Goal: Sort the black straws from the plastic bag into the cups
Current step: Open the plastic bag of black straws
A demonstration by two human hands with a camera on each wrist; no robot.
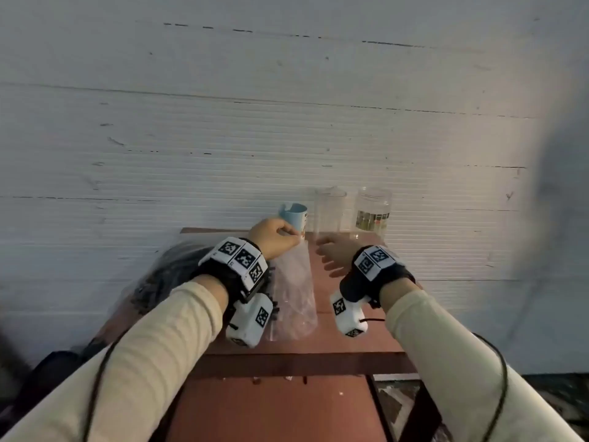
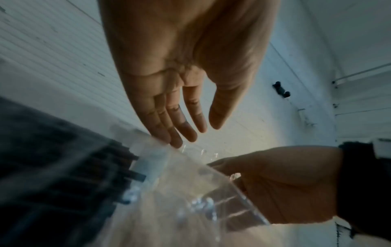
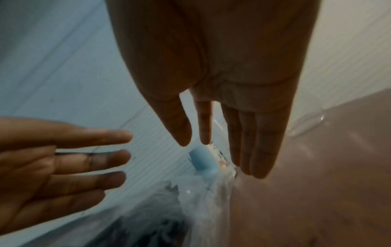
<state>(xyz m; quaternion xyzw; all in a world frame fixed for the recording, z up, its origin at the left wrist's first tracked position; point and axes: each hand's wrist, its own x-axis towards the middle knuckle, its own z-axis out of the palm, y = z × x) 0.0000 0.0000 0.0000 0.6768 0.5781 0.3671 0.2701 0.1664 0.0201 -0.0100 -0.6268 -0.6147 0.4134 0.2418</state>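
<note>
Hands hover side by side, both bare and holding nothing: the left hand (image 1: 274,235) has its fingers stretched out over the mouth of the plastic bag (image 1: 294,291), the right hand (image 1: 334,252) is slack and spread just beside it. Black straws (image 2: 118,168) lie bunched inside the bag, under and behind the left wrist, their long axis seemingly running toward the mouth. That hand is nearer them. Cups (image 1: 330,209) stand just beyond the fingertips on the surface (image 1: 350,342), against the wall.

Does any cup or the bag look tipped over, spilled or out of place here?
The blue cup leans askew against the wall, unlike the upright clear cup and jar. No straws appear spilled.
</note>
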